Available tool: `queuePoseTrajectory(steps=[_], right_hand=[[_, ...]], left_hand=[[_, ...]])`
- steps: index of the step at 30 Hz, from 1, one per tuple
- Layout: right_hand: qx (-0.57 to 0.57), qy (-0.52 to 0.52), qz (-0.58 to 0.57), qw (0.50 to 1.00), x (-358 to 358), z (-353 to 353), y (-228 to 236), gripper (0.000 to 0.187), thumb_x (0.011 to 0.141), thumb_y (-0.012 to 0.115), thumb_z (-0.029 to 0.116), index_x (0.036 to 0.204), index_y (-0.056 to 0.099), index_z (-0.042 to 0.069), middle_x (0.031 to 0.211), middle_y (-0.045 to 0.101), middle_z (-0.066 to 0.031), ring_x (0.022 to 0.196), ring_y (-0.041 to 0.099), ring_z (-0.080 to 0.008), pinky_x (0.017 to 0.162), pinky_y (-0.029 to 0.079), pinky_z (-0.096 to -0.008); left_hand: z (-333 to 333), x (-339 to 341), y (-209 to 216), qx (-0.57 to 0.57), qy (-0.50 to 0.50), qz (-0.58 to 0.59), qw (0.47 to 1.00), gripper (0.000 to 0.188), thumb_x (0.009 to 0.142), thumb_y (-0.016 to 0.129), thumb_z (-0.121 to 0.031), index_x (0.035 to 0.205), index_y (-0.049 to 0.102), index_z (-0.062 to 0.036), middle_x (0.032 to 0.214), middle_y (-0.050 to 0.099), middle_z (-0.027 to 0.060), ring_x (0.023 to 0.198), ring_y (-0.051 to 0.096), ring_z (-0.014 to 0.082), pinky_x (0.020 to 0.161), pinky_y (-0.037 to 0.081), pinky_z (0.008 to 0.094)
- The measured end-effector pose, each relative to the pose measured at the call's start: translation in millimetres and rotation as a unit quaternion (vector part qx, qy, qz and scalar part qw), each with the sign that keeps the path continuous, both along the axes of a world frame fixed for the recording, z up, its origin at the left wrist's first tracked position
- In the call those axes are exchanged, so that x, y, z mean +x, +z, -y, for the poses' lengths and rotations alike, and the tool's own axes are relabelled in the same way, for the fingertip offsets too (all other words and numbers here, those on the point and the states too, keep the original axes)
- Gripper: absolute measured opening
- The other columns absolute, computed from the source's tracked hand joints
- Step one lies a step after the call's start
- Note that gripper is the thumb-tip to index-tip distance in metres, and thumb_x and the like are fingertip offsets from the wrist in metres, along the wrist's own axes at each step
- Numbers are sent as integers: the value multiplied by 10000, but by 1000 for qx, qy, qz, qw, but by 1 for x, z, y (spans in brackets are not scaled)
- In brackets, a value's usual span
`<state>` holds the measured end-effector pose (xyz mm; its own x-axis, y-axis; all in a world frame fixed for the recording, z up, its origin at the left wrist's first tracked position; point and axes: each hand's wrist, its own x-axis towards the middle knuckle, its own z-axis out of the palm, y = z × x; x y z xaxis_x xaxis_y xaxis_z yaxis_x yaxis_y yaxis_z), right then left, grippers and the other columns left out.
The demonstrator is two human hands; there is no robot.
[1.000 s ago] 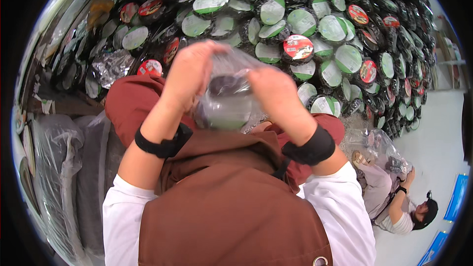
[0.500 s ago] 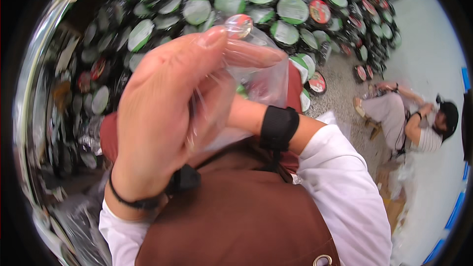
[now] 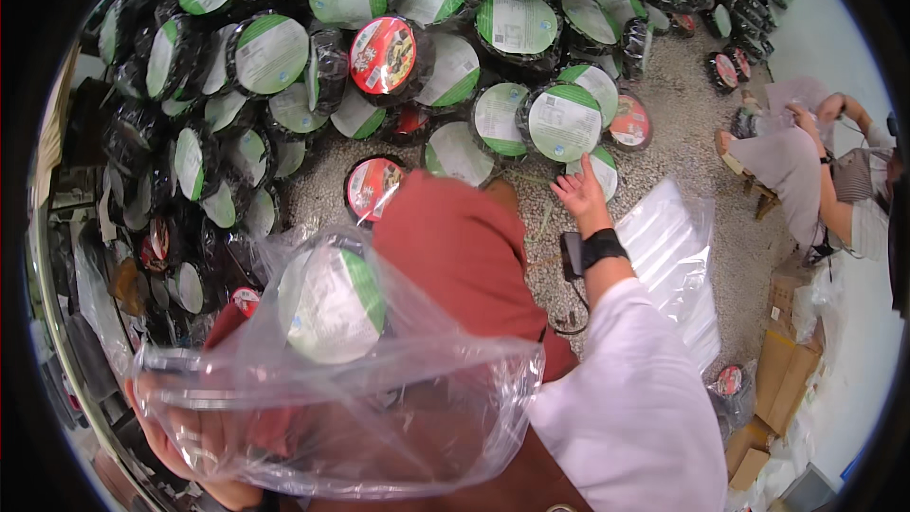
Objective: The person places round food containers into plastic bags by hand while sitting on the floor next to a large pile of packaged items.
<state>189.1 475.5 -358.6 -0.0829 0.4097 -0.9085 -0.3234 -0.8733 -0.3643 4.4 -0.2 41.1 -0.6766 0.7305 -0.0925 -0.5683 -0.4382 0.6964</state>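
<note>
1. My left hand (image 3: 185,427), at eight o'clock, looks fuzzy through the clear plastic bag (image 3: 436,408); I can't tell its grip.
2. A round green-and-white-lidded tub (image 3: 332,305) shows through, near eight.
3. My right hand (image 3: 585,197), toward three, spreads its fingers.
4. Speckled floor (image 3: 735,237): three.

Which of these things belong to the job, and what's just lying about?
In the job, it seems:
clear bag at the left hand
labelled pack seen through it
round packs by the right hand
perhaps the flat clear plastic

Apparently lying about:
cardboard boxes
red-topped pack beside them
</note>
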Motion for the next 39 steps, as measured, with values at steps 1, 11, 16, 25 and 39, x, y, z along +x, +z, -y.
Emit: queuePoseTrajectory(steps=[1, 11, 16, 25, 39], right_hand=[[-9, -2, 3, 1000, -8, -6, -20, 653, 764, 684, 371, 1273, 402, 75, 1316, 400, -122, 1222, 333, -263, 965, 315, -497], [314, 324, -44, 891, -43, -31, 14, 469, 712, 717, 144, 1113, 531, -14, 1063, 596, -117, 942, 572, -194, 834, 450, -309], [259, 545, 17, 797, -105, -45, -28, 559, 700, 738, 220, 1139, 509, -39, 1026, 600, -96, 919, 568, -164, 784, 445, -290], [557, 530, 286, 572, -95, -5, 54, 765, 565, 771, 461, 1087, 555, -56, 1084, 565, -182, 1004, 550, -280, 873, 423, -368], [916, 400, -23, 8, -58, 221, 421, 149, 665, 595, 154, 713, 626, 16, 996, 570, -174, 919, 561, -306, 776, 459, -374]], left_hand=[[-2, -6, -1, -23, 8, -15, 1000, 474, 971, 208, -365, 1232, 413, -27, 389, 295, -38, 257, 245, 72, 265, 258, 209], [-51, -39, -12, -140, 35, -40, 989, 470, 960, 248, -406, 1110, 519, -52, 390, 350, -24, 263, 279, 84, 290, 313, 223], [-70, -41, -8, -165, 10, -57, 985, 481, 954, 269, -427, 1049, 571, -65, 391, 378, -17, 266, 297, 90, 303, 340, 230], [-58, 5, 35, -88, 76, -29, 993, 532, 972, 200, -372, 1305, 321, 25, 361, 318, -15, 246, 296, 96, 248, 263, 206], [-48, 53, 59, -179, 84, -167, 966, 433, 952, 309, -253, 1191, 491, 59, 421, 322, -37, 316, 270, 60, 331, 244, 185]])
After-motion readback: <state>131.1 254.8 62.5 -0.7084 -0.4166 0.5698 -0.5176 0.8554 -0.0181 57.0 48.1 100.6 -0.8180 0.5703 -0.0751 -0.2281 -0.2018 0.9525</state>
